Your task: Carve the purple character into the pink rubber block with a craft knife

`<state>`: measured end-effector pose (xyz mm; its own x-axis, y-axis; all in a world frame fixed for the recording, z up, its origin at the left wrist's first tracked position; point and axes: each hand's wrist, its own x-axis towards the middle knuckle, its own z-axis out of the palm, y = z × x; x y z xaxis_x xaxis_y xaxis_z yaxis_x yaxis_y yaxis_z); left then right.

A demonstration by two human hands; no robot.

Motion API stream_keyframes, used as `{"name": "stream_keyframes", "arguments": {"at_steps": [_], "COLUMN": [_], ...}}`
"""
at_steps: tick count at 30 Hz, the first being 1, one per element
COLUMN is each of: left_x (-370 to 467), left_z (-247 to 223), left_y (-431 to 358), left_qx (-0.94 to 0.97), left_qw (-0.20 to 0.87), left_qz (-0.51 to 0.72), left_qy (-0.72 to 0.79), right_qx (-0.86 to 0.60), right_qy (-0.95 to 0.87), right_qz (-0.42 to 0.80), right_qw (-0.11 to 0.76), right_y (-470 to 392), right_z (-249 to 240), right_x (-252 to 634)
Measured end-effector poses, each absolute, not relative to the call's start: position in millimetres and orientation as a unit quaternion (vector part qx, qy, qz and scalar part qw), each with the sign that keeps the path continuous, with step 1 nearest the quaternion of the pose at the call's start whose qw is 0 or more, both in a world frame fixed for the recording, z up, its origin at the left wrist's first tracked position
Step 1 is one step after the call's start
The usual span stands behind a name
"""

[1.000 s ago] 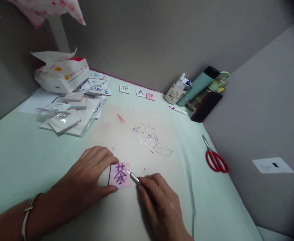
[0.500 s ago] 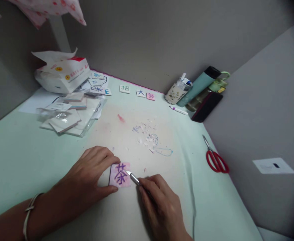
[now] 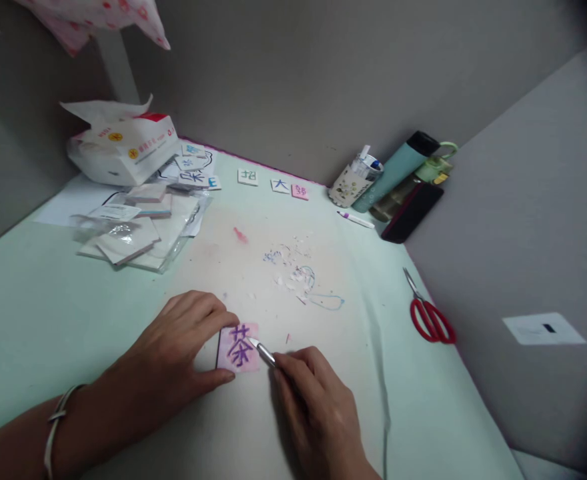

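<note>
A small pink square block [image 3: 246, 363] with a purple character lies flat on the table's whitish work area. My left hand [image 3: 183, 347] grips the block by its left side, index finger at the top edge and thumb at the bottom edge. My right hand [image 3: 318, 407] is closed around a silver craft knife [image 3: 266, 353], its blade tip touching or just over the right part of the purple character. The rest of the knife's handle is hidden by my fingers.
White and bluish shavings [image 3: 293, 267] lie beyond the block. Red-handled scissors [image 3: 431, 320] rest at the right. Along the back stand a pen cup [image 3: 351, 185], a teal bottle [image 3: 398, 170] and a phone [image 3: 413, 213]. Bagged blocks [image 3: 133, 233] and a tissue pack [image 3: 128, 150] lie at the left.
The whole view has shifted very slightly. My right hand and the knife have moved a little left; my left hand keeps its hold on the block.
</note>
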<state>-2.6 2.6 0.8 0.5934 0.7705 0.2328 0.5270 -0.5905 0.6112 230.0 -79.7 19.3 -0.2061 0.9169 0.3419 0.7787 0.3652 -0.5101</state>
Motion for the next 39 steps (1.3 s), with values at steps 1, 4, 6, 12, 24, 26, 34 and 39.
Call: {"name": "stream_keyframes", "arguments": {"at_steps": [1,4,6,12,24,26,34,39], "left_x": [-2.7,-2.9,-2.9,-2.9,-2.1,-2.1,-4.1,-3.1], "left_z": [0.5,0.5,0.8,0.5,2.1,2.3,0.4,0.1], "left_y": [2.6,2.3,2.1,2.0,1.8,1.6,0.7,2.1], "left_qx": [0.856,0.853,0.852,0.853,0.859,0.859,0.859,0.859], "left_qw": [0.249,0.256,0.259,0.254,0.238,0.235,0.248,0.249], "left_qz": [0.247,0.247,0.245,0.245,0.239,0.237,0.235,0.247], "left_qy": [0.379,0.382,0.383,0.384,0.385,0.388,0.382,0.374], "right_qx": [-0.553,-0.555,-0.556,-0.552,-0.555,-0.554,-0.551,-0.553], "right_qy": [-0.768,-0.767,-0.767,-0.770,-0.767,-0.764,-0.765,-0.766], "right_qz": [0.112,0.110,0.109,0.105,0.100,0.112,0.123,0.117], "right_qw": [0.304,0.302,0.301,0.302,0.306,0.311,0.309,0.307], "right_y": [-80.0,-81.1,-81.6,-81.3,-80.5,-80.7,-82.2,-80.2], "right_z": [19.3,18.4,17.4,16.4,16.1,16.9,17.9,18.3], "right_x": [229.7,228.9,228.2,227.5,229.4,230.4,232.1,230.2]}}
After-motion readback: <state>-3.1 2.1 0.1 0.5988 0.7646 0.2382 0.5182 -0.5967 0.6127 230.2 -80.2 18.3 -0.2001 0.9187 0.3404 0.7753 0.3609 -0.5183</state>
